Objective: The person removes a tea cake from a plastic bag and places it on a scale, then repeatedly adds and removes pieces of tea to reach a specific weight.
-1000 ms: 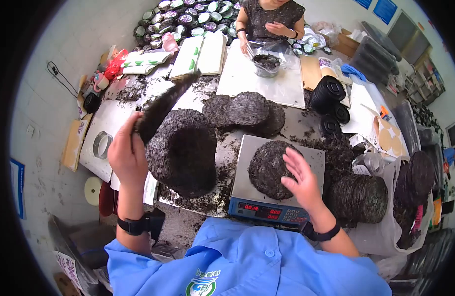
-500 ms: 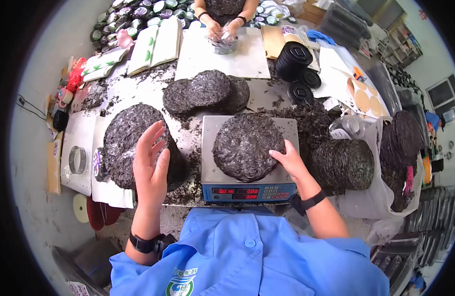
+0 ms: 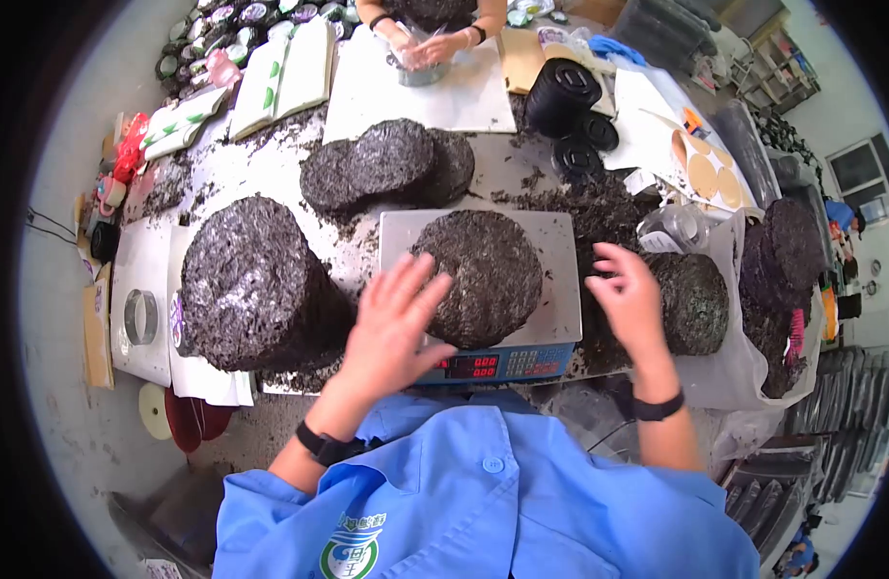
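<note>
A round, dark cake of what looks like dried seaweed (image 3: pixel 483 280) lies on the steel plate of a digital scale (image 3: pixel 552 236). My left hand (image 3: pixel 391 314) is open with fingers spread, its fingertips at the left side of this cake and its thumb partly covering the red display. To the right of the scale, my right hand (image 3: pixel 632 294) is open and empty, fingers slightly curled and blurred, over loose dark flakes (image 3: pixel 603 217). A tall stack of similar cakes (image 3: pixel 246 280) stands left of the scale.
More cakes (image 3: pixel 391 159) lie behind the scale, and another stack (image 3: pixel 693 304) sits at the right beside a plastic bag (image 3: pixel 743 362). Black round lids (image 3: pixel 563 96) stand farther back. Across the table, another person's hands (image 3: pixel 430 48) work at a clear tub (image 3: pixel 420 73).
My right hand has left the cake on the scale and moved right. My left hand has moved right from the tall stack to the cake's left side. The view has shifted slightly.
</note>
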Demonstrator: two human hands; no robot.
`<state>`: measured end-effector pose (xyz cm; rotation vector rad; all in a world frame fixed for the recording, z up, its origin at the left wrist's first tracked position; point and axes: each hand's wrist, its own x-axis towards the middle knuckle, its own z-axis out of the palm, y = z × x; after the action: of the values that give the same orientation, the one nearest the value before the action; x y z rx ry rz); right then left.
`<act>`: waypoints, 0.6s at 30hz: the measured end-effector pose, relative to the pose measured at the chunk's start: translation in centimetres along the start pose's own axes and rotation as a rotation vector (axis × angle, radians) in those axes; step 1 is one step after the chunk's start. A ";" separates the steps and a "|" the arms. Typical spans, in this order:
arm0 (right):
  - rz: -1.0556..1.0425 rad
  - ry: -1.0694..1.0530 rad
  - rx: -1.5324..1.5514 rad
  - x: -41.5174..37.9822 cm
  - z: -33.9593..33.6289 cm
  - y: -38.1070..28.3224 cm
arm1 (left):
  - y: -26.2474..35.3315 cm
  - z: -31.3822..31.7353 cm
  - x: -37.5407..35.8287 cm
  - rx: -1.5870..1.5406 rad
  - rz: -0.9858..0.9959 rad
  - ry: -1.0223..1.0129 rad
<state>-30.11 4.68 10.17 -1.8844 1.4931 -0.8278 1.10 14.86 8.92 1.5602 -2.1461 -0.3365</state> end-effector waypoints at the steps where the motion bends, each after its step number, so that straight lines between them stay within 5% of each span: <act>1: 0.035 0.031 -0.058 -0.2 -1.6 -0.3 | -0.5 -1.0 0.0 -0.031 -0.048 0.038; 6: 0.005 -0.042 -0.058 0.5 -0.3 -4.3 | -0.3 -2.0 1.8 0.008 0.044 0.031; 10: -0.452 -0.176 -0.335 4.2 9.0 -1.3 | -0.3 5.0 1.5 0.073 0.076 -0.281; 18: -0.606 -0.322 -0.646 6.9 14.2 1.3 | -1.9 8.0 0.3 0.055 0.053 -0.236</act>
<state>-18.73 -1.39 0.91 -2.8666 1.0555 -0.2413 -1.35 13.43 1.24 1.5569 -2.3892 -0.4684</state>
